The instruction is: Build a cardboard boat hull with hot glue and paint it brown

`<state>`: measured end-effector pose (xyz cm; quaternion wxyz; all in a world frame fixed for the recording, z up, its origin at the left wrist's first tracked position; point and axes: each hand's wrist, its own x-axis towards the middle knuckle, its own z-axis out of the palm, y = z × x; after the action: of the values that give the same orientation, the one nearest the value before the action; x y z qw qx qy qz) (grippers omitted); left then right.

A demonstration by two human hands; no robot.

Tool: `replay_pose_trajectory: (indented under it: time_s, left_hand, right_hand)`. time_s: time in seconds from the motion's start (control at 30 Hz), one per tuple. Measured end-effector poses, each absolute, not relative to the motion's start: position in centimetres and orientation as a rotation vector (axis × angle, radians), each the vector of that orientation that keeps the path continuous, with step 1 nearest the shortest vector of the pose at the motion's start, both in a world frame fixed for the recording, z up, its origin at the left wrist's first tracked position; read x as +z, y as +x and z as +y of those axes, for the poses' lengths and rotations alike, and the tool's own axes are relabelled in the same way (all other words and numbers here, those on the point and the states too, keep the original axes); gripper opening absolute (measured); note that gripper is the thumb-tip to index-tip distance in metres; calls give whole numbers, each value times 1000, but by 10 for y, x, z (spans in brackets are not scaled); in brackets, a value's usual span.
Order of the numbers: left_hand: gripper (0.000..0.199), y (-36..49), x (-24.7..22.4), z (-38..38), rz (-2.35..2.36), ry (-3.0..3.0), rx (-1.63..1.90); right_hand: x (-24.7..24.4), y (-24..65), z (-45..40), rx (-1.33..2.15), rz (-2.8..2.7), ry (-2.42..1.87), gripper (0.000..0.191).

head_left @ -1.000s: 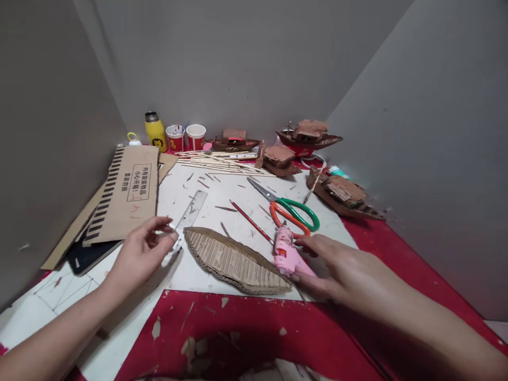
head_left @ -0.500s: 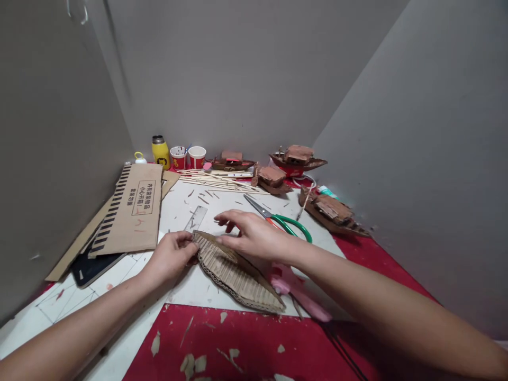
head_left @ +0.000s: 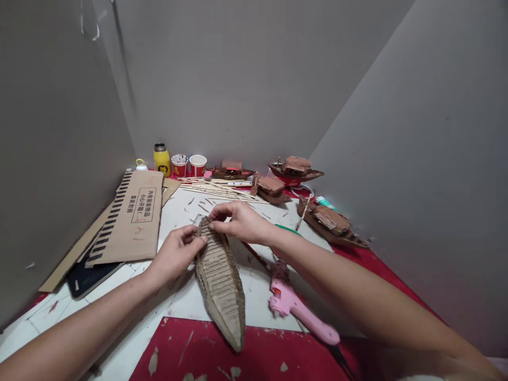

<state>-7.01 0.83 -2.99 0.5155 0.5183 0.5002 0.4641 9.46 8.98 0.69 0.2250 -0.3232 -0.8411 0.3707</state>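
Centrally, one corrugated cardboard hull (head_left: pixel 220 280) lies lengthwise, its far tip between two hands and its near tip over the red tabletop (head_left: pixel 206 360) at lower centre. The left hand (head_left: pixel 177 254) is clamped on the hull's left edge, thumb on the ribbed face; the right hand (head_left: pixel 240 221) pinches the far tip between thumb and fingers. Right of centre, one pink glue gun (head_left: pixel 293 307) lies beneath the right forearm, partly on one white sheet (head_left: pixel 262 312); one pencil (head_left: pixel 256 255) and one green handle (head_left: pixel 288 229) are partly hidden nearby.

Four brown model boats occupy the upper centre and right: one low boat (head_left: pixel 231 170) beside the cups, one raised boat (head_left: pixel 296 166), one middle boat (head_left: pixel 272 189) and one large boat (head_left: pixel 333 222). Upper left of centre stand one yellow bottle (head_left: pixel 162 161) and two paper cups (head_left: pixel 198 166). Thin sticks (head_left: pixel 222 188), overlapping too closely to count, lie below them. At left, one striped cardboard sheet (head_left: pixel 138 227) partly covers one dark flat object (head_left: pixel 91 275).
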Motion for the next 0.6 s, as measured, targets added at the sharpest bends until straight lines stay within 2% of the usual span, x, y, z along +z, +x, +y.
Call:
replay_pose_trajectory:
  time_s: [0.33,0.6]
  left_hand:
    - [15,-70,-1,0,1280,1448,1156]
    - [19,-67,6,0,1421,1696,1129]
  right_hand:
    - [31,95,60,909,-2158,-845,5]
    - [25,89,56,920,-2099,-847,9]
